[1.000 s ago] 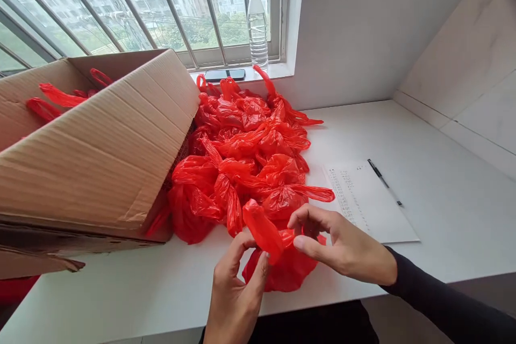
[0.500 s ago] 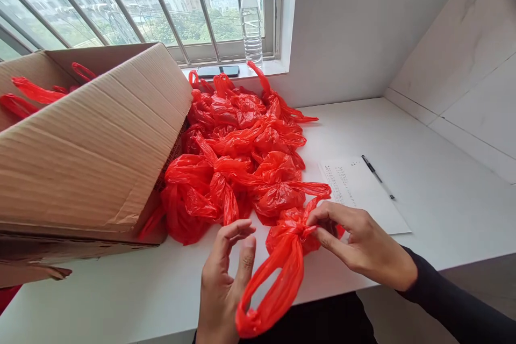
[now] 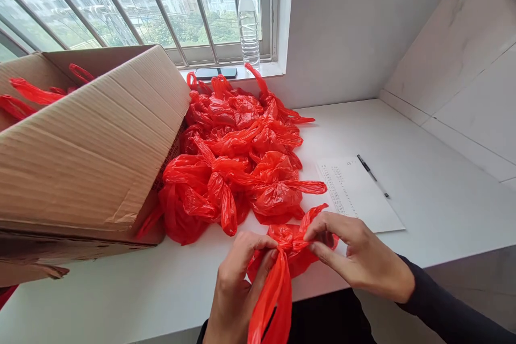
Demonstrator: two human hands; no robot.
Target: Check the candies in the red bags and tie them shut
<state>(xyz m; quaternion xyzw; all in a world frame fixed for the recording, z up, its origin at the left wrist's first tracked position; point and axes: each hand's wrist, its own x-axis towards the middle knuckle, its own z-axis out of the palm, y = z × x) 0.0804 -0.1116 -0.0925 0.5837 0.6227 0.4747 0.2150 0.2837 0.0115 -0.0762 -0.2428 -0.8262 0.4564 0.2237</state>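
Observation:
A knotted red plastic bag [image 3: 304, 263] rests at the table's front edge between my two hands. My left hand [image 3: 244, 279] pinches one side of the bag just beside its knot, thumb against forefinger. From that pinch a long handle loop hangs down over the table edge. On the other side of the knot, my right hand [image 3: 350, 250] grips the other handle end between thumb and fingers. What the bag contains is hidden. Just beyond my hands lies a heap of tied red plastic bags [image 3: 237, 134].
On the left stands a large cardboard box [image 3: 92, 145] with more red bags inside. A sheet of paper [image 3: 374, 209] and a pen [image 3: 373, 174] lie to the right. A water bottle [image 3: 249, 32] and a phone [image 3: 215, 73] are on the sill by the barred window.
My left hand, open half a second ago, has moved right and closed on the bag near its knot. My right hand keeps its grip. The view has shifted slightly.

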